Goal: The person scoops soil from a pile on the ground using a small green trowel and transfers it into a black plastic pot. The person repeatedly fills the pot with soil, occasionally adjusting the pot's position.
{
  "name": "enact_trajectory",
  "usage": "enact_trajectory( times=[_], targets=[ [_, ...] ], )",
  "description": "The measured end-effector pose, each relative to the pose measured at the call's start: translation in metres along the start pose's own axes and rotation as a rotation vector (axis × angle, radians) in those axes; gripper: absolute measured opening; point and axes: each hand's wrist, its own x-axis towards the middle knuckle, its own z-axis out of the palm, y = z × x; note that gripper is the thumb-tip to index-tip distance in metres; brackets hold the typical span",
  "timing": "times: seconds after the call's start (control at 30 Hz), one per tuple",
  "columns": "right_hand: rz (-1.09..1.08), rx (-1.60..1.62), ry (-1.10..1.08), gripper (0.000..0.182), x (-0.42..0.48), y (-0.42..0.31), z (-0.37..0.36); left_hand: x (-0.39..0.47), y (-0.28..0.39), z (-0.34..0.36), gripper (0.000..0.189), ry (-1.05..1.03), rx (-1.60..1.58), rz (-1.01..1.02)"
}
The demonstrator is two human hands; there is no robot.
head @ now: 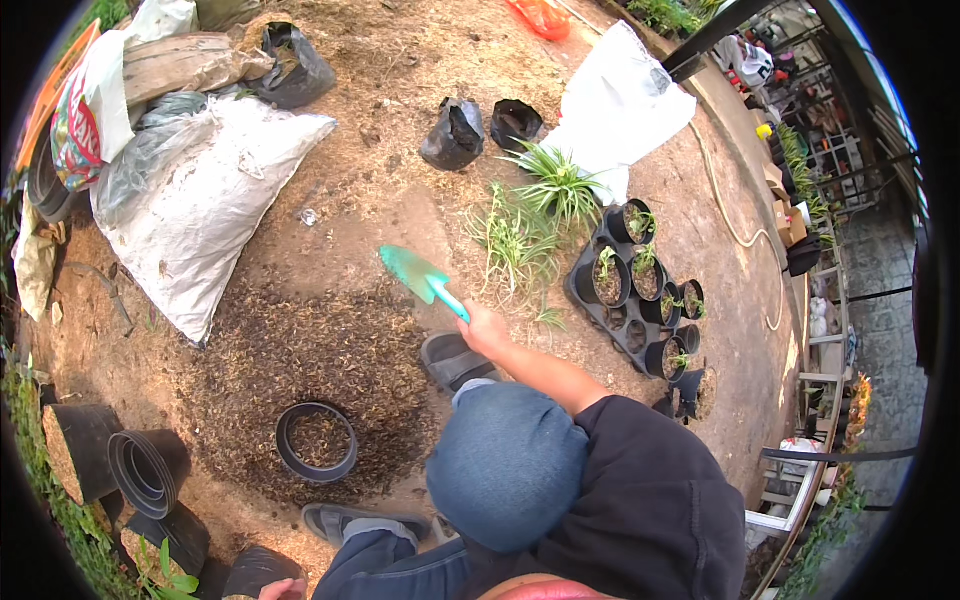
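My right hand grips the handle of a green garden trowel. The blade points up and left over bare ground, with some soil on its face. Below and to the left, a loose mound of dark potting mix covers the ground. A round black plastic pot stands in that mound, with mix inside it. Only the fingers of my left hand show at the bottom edge, beside a black plant bag. Whether those fingers touch the bag is unclear.
Spider plants lie beyond the trowel, left of a black tray holding potted seedlings. A full white sack lies at upper left. Stacked black pots stand at lower left. A hose runs along the right.
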Motion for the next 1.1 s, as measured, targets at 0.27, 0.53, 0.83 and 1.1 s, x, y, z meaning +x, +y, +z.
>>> enact_trajectory(
  times=[0.27,0.53,0.83,1.1],
  targets=[
    [-0.121,0.006,-0.055,0.020,0.001,-0.006,0.001,0.003,0.010,0.008,0.025,-0.016,-0.133,0.029],
    [-0.123,0.025,-0.058,0.021,-0.003,-0.005,0.002,0.004,0.018,0.010,0.024,-0.026,-0.007,0.002],
    [0.087,0.079,0.102,0.023,0.004,0.013,0.006,0.008,0.032,0.009,0.025,-0.034,-0.020,-0.031],
    [0.029,-0.013,0.027,0.022,-0.006,0.018,0.016,0.012,0.033,0.008,0.026,-0.051,-0.009,-0.031]
  ],
)
